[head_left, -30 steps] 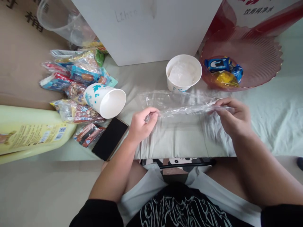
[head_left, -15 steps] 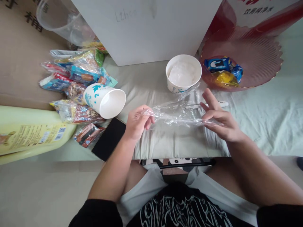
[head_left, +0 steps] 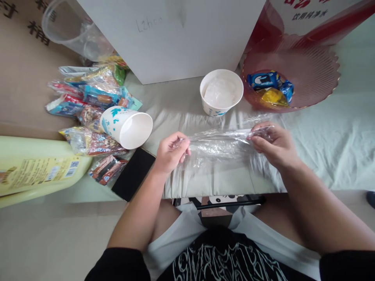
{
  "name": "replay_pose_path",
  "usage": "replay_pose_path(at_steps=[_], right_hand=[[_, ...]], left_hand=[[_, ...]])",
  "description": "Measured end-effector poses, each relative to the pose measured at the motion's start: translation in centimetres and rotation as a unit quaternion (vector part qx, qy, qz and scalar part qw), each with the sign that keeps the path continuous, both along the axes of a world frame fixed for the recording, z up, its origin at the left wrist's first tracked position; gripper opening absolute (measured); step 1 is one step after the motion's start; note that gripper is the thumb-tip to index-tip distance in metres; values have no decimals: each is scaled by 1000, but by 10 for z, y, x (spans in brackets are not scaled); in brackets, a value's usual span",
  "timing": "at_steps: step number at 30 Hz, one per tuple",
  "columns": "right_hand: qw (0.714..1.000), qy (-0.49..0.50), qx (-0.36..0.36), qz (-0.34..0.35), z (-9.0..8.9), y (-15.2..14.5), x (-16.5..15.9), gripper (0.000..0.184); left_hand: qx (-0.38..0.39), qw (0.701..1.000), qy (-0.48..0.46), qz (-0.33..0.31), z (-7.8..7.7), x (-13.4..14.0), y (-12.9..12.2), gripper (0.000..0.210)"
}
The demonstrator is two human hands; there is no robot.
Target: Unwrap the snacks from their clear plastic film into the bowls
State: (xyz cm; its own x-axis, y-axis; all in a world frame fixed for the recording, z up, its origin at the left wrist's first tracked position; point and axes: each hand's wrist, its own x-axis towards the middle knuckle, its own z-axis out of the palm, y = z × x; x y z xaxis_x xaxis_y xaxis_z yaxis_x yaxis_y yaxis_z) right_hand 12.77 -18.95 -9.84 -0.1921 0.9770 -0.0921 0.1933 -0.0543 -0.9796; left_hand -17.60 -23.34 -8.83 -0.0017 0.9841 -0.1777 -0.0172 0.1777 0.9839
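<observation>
A sheet of clear plastic film (head_left: 216,146) is stretched between my two hands above the cloth-covered surface. My left hand (head_left: 173,152) pinches its left end between thumb and fingers. At the other end, my right hand (head_left: 272,144) grips the film, some of it bunched over the fingers. A white object (head_left: 238,132), partly hidden, shows through the film beside my right hand. Just beyond the film stands a white paper bowl (head_left: 222,93) with something whitish and translucent inside. A paper cup (head_left: 127,127) with blue leaf prints lies tipped on its side, left of my left hand.
A black phone (head_left: 133,174) lies by my left forearm. Packaged snacks (head_left: 96,95) pile up at the left, near a yellow container (head_left: 43,168). A pink ribbed bowl (head_left: 316,74) holds several wrapped sweets. Behind stands a white box (head_left: 175,43).
My right hand has turned and closed on the film; its fingers were raised and spread before. The film now hangs wider, nearer the white object. The view has shifted slightly.
</observation>
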Motion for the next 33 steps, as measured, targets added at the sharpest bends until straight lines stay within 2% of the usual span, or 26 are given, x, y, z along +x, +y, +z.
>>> replay_pose_path(at_steps=[2,4,7,9,12,14,18,20,24,29,33], right_hand=[[1000,-14,2,5,-1,1,0,25],[999,-50,20,-6,-3,2,-2,22],[986,-133,67,-75,-4,3,-3,14],[979,-146,80,-119,-1,3,-4,9],[978,-138,58,-144,5,3,-7,8],[976,-153,37,-151,8,4,-8,14],[972,-170,21,-158,6,7,-7,14],[973,-170,27,-151,4,9,-6,16],[979,-159,33,-126,1,15,-5,25],[975,-173,25,-136,0,19,-4,34],[960,-204,78,-175,0,20,-3,28]], left_hand=[[10,999,14,48,-1,-1,2,28],[20,997,35,59,0,-2,3,28],[18,996,83,2,1,0,1,25],[27,988,143,-52,2,2,-1,20],[72,962,238,-113,1,7,-4,11],[95,950,271,-122,1,9,-4,13],[84,941,321,-69,2,7,-3,34],[77,933,349,-34,1,4,-1,37],[97,910,404,12,-11,-3,2,29],[155,854,492,70,-24,-4,2,14],[145,845,509,72,-25,-2,-1,11]])
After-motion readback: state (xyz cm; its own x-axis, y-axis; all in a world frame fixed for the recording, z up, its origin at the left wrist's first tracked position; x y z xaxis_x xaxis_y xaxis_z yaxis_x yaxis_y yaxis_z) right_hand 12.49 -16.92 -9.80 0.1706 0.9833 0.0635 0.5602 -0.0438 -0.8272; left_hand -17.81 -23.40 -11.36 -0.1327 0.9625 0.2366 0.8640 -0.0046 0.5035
